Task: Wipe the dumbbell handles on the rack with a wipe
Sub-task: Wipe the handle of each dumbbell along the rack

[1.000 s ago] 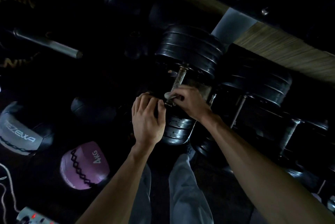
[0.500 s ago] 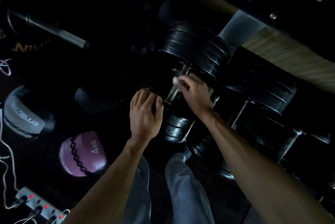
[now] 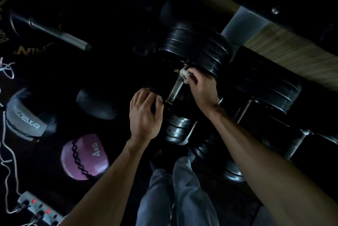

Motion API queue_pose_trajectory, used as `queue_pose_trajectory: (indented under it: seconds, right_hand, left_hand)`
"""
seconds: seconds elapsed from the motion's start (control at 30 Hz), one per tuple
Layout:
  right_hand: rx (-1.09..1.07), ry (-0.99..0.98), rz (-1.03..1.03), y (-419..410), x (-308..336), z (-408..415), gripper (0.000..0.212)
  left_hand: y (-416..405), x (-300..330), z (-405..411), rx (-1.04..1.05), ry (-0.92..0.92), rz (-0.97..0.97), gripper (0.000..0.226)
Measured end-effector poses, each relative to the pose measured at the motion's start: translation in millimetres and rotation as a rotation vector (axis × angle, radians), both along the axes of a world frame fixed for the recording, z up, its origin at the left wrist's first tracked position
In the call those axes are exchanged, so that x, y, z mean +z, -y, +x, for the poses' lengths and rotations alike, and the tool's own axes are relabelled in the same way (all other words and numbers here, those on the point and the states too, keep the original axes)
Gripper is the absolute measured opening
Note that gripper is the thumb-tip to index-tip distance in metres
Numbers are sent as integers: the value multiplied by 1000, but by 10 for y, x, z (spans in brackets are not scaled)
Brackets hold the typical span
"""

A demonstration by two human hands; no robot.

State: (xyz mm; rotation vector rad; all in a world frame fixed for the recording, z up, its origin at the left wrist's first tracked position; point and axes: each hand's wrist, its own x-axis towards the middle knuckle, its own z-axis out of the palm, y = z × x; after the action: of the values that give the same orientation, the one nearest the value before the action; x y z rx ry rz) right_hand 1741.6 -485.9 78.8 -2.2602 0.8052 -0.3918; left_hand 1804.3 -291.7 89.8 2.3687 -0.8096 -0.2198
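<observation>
A person leans over a dim rack of dumbbells, the right hand [image 3: 202,88] at the far end of a knurled metal handle [image 3: 174,90], its fingers curled and pinching a small white wipe [image 3: 183,74] against the bar just beside the big black weight plates [image 3: 195,50]. The left hand [image 3: 144,114] rests on the near end of the same dumbbell, fingers bent and close together over the top of the nearer plates [image 3: 176,127], thumb just beside the handle's collar. More dumbbells [image 3: 265,86] lie side by side to the right. On the dark floor to the left sit a pink medicine ball [image 3: 84,158] marked 4 kg, a grey ball [image 3: 25,121], a barbell end [image 3: 60,33] and a power strip [image 3: 36,207] with red lights
</observation>
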Motion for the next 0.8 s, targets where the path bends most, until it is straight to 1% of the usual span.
queue_pose_trajectory:
  seconds: [0.1, 0.17, 0.23, 0.3, 0.33, 0.4, 0.5, 0.57, 0.63, 0.7, 0.8]
  right_hand:
    - [-85, -20, -23, -117, -49, -5, 20]
    - [-97, 0, 48, -173, -26, -34, 20]
    - [-25, -53, 161, -179, 11, -102, 18]
    - [63, -142, 214, -202, 77, -219, 15]
    - [57, -145, 236, -230, 126, -310, 13]
    - [-73, -79, 254, -280, 243, -522, 12]
    - [-298, -18, 216, -305, 396, -815, 16]
    - [-380, -2, 214, -305, 466, -1013, 18]
    - [-452, 12, 198, -301, 500, -1215, 15]
    - [-549, 12, 185, -271, 506, -1442, 6]
    - [-705, -19, 173, -163, 455, -1776, 6]
  left_hand:
    - [-7, -20, 7, 1, -15, -1, 36]
    - [-17, -32, 4, 1, -16, -8, 36]
    - [-19, -32, 9, 1, -26, -20, 36]
    - [-11, -20, 14, 7, -33, -17, 37]
    - [-10, -4, 8, 8, -27, -15, 37]
    - [-8, 19, -4, 4, -19, -17, 38]
    - [7, 47, -38, 4, -33, -25, 37]
    - [51, 121, -186, 4, -34, -14, 32]
    - [130, 213, -465, -13, -4, 18, 23]
    - [252, 263, -817, -53, 21, 17, 17]
    - [490, 211, -1327, -124, -22, -25, 19]
